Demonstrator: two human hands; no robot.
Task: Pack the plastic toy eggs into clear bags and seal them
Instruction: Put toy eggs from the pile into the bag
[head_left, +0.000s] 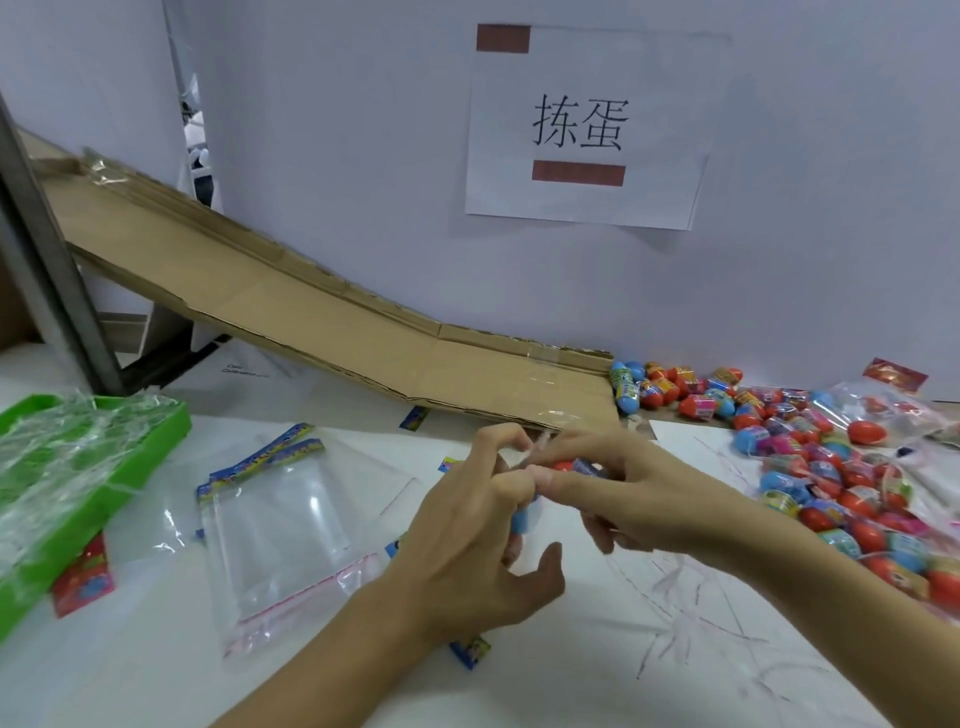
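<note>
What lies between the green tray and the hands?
In the head view, empty clear bags lie flat on the white table between the green tray and the hands.

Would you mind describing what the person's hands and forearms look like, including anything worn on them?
Both the left hand and the right hand are bare, with no gloves, rings, watch or bracelets visible. The forearms are also uncovered; no sleeves show in the frame. Fingernails look short and unpainted.

My hands met at the table's middle.
Empty bags (283, 525) lay left of my left hand (467, 540), a tray (150, 436) beyond them; loose eggs (831, 467) were piled right of my right hand (623, 488), the cardboard ramp (311, 322) behind.
</note>
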